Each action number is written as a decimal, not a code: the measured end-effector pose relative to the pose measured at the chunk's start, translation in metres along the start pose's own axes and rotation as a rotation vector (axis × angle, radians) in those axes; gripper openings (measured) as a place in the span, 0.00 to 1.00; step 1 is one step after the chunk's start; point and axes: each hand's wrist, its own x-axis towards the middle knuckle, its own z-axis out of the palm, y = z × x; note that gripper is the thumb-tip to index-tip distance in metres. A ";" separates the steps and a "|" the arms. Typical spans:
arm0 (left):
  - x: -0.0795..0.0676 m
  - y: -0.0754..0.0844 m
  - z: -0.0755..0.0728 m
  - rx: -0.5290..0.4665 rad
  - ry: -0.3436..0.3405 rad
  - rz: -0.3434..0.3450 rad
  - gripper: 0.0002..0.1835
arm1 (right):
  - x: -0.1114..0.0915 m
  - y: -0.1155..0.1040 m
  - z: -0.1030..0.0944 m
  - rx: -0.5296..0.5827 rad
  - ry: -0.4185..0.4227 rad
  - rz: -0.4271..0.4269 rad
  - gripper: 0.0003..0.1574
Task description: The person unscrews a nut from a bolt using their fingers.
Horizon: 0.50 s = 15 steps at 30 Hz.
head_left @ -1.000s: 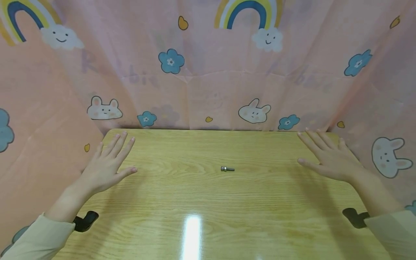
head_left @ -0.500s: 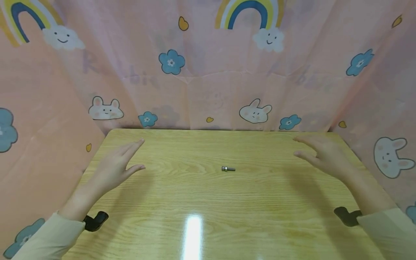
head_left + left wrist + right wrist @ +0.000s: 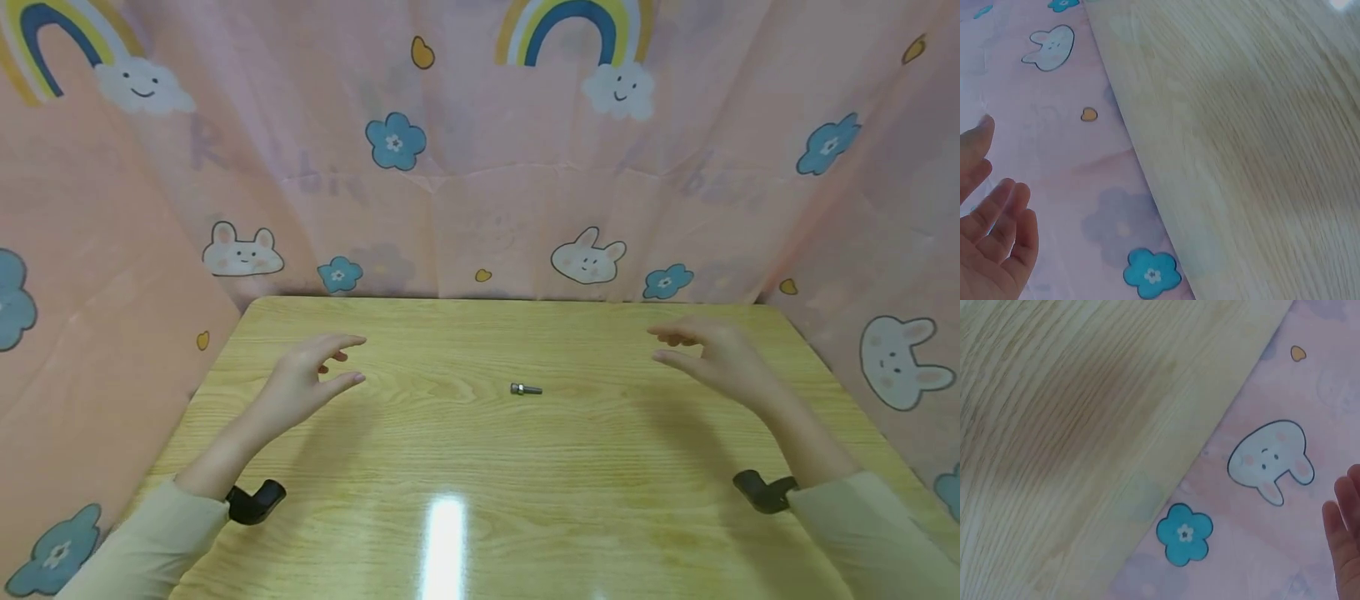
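A small metal bolt with a nut on it (image 3: 526, 389) lies on its side at the middle of the wooden table (image 3: 480, 467), its head toward the left. My left hand (image 3: 303, 379) hovers above the table to the left of the bolt, fingers loosely bent and thumb apart, holding nothing. On the other side my right hand (image 3: 716, 358) is also raised over the table with relaxed fingers and nothing in them. Both hands are well apart from the bolt. Each wrist view catches only part of the fingers (image 3: 1000, 231) at its edge; the bolt appears in neither.
A pink curtain (image 3: 465, 200) printed with rabbits, flowers and rainbows hangs along the table's back edge and both sides. Black wrist mounts (image 3: 257, 502) stick out from the sleeves. A bright light reflection falls on the front of the table.
Both hands have moved inward toward the middle of the table. Their fingers, spread and straight before, now bend loosely. The bolt stays in place.
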 end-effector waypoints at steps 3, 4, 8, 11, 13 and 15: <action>0.004 0.004 0.008 -0.054 -0.038 -0.025 0.24 | 0.004 -0.004 0.006 0.041 -0.032 0.054 0.20; 0.005 0.005 0.012 -0.066 -0.050 -0.029 0.24 | 0.005 -0.005 0.008 0.058 -0.043 0.065 0.20; 0.009 0.005 0.024 -0.076 -0.083 -0.030 0.22 | 0.010 -0.008 0.018 0.112 -0.091 0.095 0.20; 0.011 0.004 0.034 -0.071 -0.101 -0.026 0.20 | 0.014 -0.009 0.027 0.141 -0.113 0.094 0.20; 0.013 0.003 0.041 -0.084 -0.115 -0.031 0.20 | 0.016 -0.009 0.033 0.154 -0.119 0.090 0.20; 0.016 0.003 0.047 -0.103 -0.124 -0.044 0.20 | 0.019 -0.009 0.039 0.168 -0.128 0.091 0.20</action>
